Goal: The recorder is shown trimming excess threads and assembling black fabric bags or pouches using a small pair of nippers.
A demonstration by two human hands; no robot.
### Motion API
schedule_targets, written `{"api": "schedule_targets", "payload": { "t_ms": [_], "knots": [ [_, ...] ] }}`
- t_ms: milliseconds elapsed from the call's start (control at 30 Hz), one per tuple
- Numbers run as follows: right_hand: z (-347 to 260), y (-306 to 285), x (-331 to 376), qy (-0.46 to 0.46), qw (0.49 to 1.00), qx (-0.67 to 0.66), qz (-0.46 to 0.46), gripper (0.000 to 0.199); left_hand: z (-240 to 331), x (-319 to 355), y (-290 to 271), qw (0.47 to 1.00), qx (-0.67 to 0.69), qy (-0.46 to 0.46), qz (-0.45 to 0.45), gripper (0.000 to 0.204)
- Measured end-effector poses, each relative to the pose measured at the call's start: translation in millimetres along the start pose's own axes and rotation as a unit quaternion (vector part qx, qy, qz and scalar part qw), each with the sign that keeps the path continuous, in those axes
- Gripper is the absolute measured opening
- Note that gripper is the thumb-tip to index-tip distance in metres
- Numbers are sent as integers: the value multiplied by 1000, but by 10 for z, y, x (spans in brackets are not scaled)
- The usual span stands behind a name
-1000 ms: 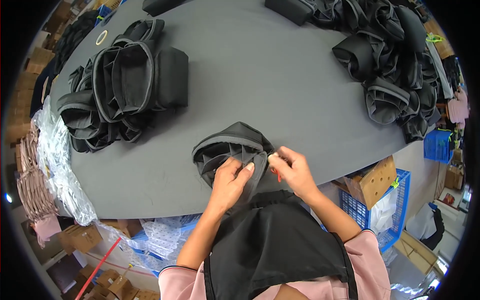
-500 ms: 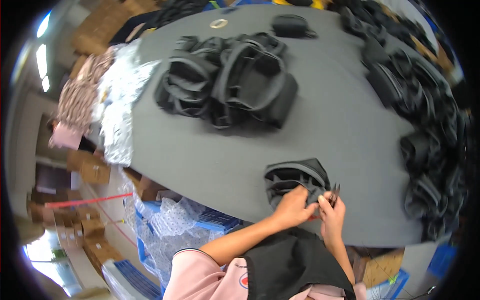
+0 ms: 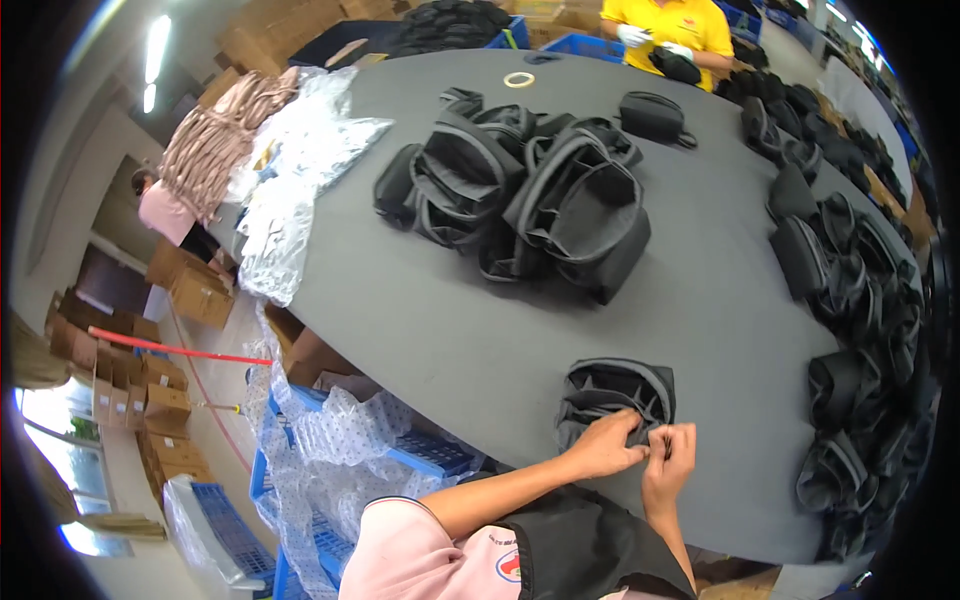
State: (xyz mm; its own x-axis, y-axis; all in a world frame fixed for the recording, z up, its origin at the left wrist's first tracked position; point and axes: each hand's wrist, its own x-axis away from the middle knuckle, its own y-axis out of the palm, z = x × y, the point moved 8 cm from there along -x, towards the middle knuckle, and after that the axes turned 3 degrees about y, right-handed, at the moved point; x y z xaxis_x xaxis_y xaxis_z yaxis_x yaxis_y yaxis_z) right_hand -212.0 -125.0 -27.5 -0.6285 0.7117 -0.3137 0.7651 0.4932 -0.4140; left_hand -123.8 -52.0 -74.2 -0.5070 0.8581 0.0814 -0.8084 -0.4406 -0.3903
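A small black pouch (image 3: 640,374), its zipped top gaping, sits at the near edge of the grey table. My left hand (image 3: 604,447) pinches the pouch's near right edge, fingers partly inside the opening. Close beside it, my right hand (image 3: 670,468) is closed around small dark thread snips (image 3: 668,446), mostly hidden by the fingers. Both hands' fingertips nearly meet at the pouch's rim. Beyond them, a group of open black bags (image 3: 590,215) with grey zip edging stands in the middle of the table.
More black bags (image 3: 840,260) are heaped along the right edge. A closed black pouch (image 3: 652,118) and a tape roll (image 3: 519,79) lie farther back. Clear plastic (image 3: 285,200) covers the left edge; a blue crate (image 3: 430,455) stands below. A co-worker in yellow (image 3: 665,30) handles a black item.
My view has tilted up, bringing the co-worker into sight. My right hand has turned, so the snips' blades no longer point up visibly. My left hand stays on the pouch.
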Motion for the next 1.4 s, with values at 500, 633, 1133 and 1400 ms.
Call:
{"api": "schedule_targets", "payload": {
  "t_ms": [500, 633, 1133, 1400],
  "knots": [
    [504, -402, 155, 249, 951, -172, 68, 9, -145, -248, -24, 998, 43, -27, 21, 40],
    [459, -342, 87, 210, 975, -70, 22, 13, -47, -240, 32, 998, 54, 8, 40, 35],
    [724, -272, 57, 373, 834, -400, 68, 6, 63, -158, 131, 998, -32, 44, -12, 26],
    [398, -560, 279, 129, 986, 103, 27, 28, 60, -183, 117, 1000, -19, 25, -2, 25]
  ]
}}
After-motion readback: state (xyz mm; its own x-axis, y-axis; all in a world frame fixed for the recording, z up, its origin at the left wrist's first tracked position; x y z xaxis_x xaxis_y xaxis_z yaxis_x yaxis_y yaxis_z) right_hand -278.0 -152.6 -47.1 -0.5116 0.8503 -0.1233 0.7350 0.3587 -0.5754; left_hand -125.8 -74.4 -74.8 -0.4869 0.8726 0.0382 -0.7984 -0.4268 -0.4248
